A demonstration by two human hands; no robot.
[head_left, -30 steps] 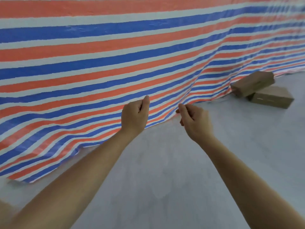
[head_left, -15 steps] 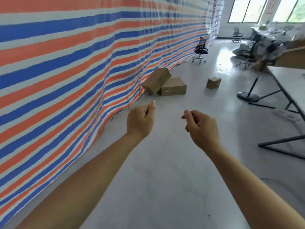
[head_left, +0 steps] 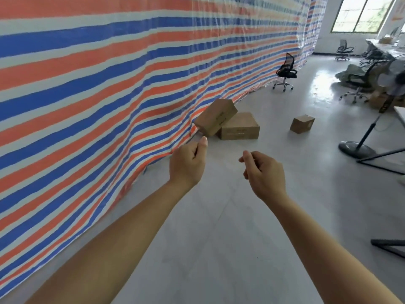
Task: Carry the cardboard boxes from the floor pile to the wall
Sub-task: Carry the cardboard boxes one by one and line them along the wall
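Observation:
Two cardboard boxes lie at the foot of the striped tarpaulin wall (head_left: 109,88). One box (head_left: 215,119) leans tilted against the tarpaulin and on a flat box (head_left: 240,129) beside it. A smaller box (head_left: 302,123) stands alone on the grey floor further right. My left hand (head_left: 187,164) and my right hand (head_left: 263,172) are held out in front of me, fingers loosely curled, both empty and well short of the boxes.
A black office chair (head_left: 285,72) stands by the tarpaulin beyond the boxes. A fan stand with a round base (head_left: 356,149) and black table legs (head_left: 381,161) are at the right. More chairs and desks (head_left: 359,82) fill the far right under windows.
The view has swung right along the tarpaulin, from facing the wall to facing the room. The boxes now sit ahead of my hands. Both hands stayed loosely curled and empty.

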